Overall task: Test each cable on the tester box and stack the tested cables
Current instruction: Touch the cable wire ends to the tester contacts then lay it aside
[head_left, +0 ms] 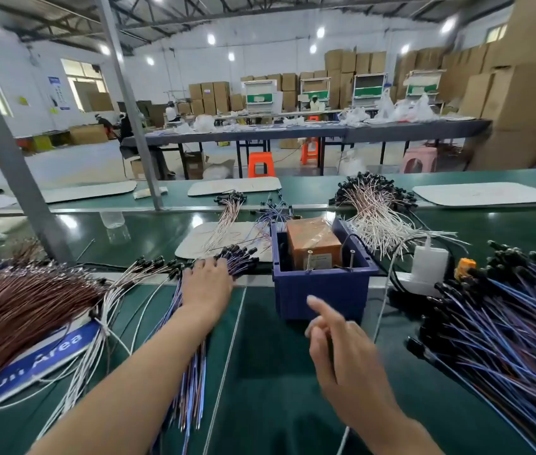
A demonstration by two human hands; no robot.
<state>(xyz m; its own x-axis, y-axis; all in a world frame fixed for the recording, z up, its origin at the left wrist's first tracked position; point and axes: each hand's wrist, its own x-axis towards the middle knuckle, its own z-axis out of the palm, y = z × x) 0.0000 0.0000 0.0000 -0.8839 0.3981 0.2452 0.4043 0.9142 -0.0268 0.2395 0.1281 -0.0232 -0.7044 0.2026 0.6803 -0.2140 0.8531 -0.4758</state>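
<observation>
We see the blue tester box [322, 284] standing in the middle of the green counter [260, 389], a brown block wrapped in tape inside it. Just left of it our left hand [207, 280] rests with fingers stretched over the black-capped ends of a fanned bundle of blue cables [191, 356], while our right hand [342, 349] hovers in front of the box, forefinger straight and the other fingers loosely bent, somewhat blurred. Farther out lie a heap of blue cables [506, 323] on the right, a white adapter [429, 264] beside the box, brown wires [14, 307] on the left and white wires [378, 218] behind.
</observation>
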